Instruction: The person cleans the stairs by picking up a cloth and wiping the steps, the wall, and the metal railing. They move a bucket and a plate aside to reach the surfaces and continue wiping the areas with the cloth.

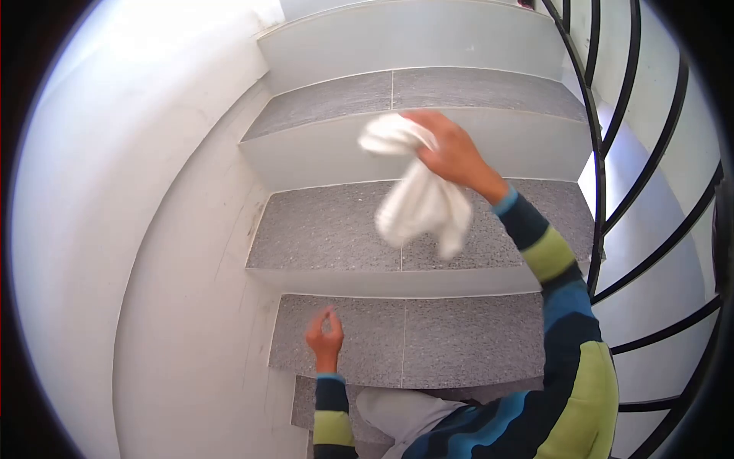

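Observation:
My right hand [451, 153] is closed around a white cloth [424, 206]. The cloth is bunched at the fingers, and its loose part hangs down, blurred by motion, in front of a grey speckled step [321, 229]. Whether the cloth touches the stair cannot be made out. Lower down, my left hand [325, 340] is over the left part of a nearer step [474, 336]. Its fingers and thumb curve toward each other with a gap between them, and nothing shows in it.
More grey steps with pale risers [413, 38] rise ahead. A curved white wall [176, 268] runs along the left. On the right stands a railing of black metal bars [599, 191], close to my right arm. My knee in pale trousers [401, 413] shows at the bottom.

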`<state>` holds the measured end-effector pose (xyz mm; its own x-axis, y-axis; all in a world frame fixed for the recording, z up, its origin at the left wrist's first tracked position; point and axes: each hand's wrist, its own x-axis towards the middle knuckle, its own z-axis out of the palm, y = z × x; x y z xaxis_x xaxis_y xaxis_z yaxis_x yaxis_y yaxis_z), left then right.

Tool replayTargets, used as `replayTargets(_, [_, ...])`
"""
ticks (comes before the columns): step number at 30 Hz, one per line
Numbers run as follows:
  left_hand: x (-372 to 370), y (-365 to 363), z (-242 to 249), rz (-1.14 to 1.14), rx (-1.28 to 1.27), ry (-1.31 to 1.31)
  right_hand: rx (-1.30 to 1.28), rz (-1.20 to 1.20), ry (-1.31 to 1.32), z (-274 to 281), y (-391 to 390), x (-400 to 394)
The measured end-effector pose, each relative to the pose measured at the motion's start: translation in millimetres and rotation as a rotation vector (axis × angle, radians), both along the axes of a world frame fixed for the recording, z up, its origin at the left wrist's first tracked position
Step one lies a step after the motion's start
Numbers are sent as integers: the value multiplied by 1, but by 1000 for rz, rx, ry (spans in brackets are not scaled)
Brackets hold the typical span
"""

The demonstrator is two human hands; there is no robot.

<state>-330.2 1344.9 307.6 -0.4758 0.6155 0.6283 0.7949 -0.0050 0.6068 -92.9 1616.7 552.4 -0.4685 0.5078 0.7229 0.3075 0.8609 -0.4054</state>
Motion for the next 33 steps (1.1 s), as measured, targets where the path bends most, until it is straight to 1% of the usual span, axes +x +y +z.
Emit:
replayTargets(1, [5, 17, 31, -32, 40, 64, 225, -55, 24, 12, 14, -29])
replayTargets(2, [6, 37, 56, -65, 78, 131, 386, -59, 67, 39, 18, -55])
replayTargets(3, [4, 59, 71, -94, 16, 154, 408, -7, 175, 63, 25, -81])
replayTargets(4, [0, 80, 84, -123, -46, 177, 543, -19, 285, 85, 36, -111])
replayTargets(6, [-16, 119, 90, -191, -233, 168, 618, -72, 394, 121, 43, -158])
replayTargets(7, [-25, 132, 79, -191, -231, 171, 719, -115, 405, 132, 46, -179])
replayTargets(8, [-34, 148, 68, -108, -439, 215, 725, -117, 408, 138, 57, -201])
replayTargets(9, [-41, 160, 62, -21, -648, 256, 667, -159, 324, 136, 72, -225])
replayTargets(10, [-42, 164, 57, -17, -644, 258, 609, -199, 243, 129, 87, -246])
replayTargets(12, [-38, 167, 43, 101, -664, 326, 421, -243, -22, 103, 117, -284])
replayTargets(14, [-36, 167, 42, 114, -679, 313, 193, -305, -365, 47, 164, -328])
replayTargets(16, [-35, 169, 46, 134, -683, 305, -100, -466, -630, 37, 127, -313])
replayTargets(17, [-36, 167, 47, 127, -684, 305, -101, -441, -680, 42, 128, -315])
replayTargets(18, [-36, 166, 47, 116, -680, 302, -99, -436, -680, 44, 140, -318])
replayTargets(19, [-34, 163, 42, 105, -688, 293, -146, -381, -651, 41, 155, -315])
replayTargets(20, [-34, 162, 42, 102, -688, 281, -186, -338, -615, 38, 169, -309])
replayTargets(21, [-35, 167, 46, 105, -671, 269, -70, -396, -542, 34, 173, -297])
replayTargets(23, [-35, 168, 45, 97, -663, 268, -53, -505, -586, 30, 203, -258])
replayTargets(24, [-37, 165, 44, 99, -671, 271, -52, -530, -663, 29, 229, -217])
replayTargets(25, [-38, 165, 44, 93, -666, 271, -4, -456, -632, 5, 305, -161])
replayTargets(26, [-38, 167, 44, 94, -664, 270, 87, -438, -713, 8, 325, -86])
replayTargets(27, [-37, 166, 42, 98, -664, 262, 253, -534, -864, 17, 315, 1])
replayTargets(28, [-36, 164, 41, 98, -657, 247, -116, -883, -847, 21, 340, 82])
replayTargets(29, [-36, 164, 41, 106, -660, 239, 41, -985, -664, 6, 367, 162])
replayTargets(30, [-35, 168, 43, 113, -659, 233, 62, -986, -667, 31, 348, 167])
replayTargets(32, [-35, 167, 43, 121, -693, 243, -123, -1274, -696, 75, 277, 180])
replayTargets(33, [-35, 169, 44, 134, -720, 264, 33, -1203, -636, 92, 269, 156])
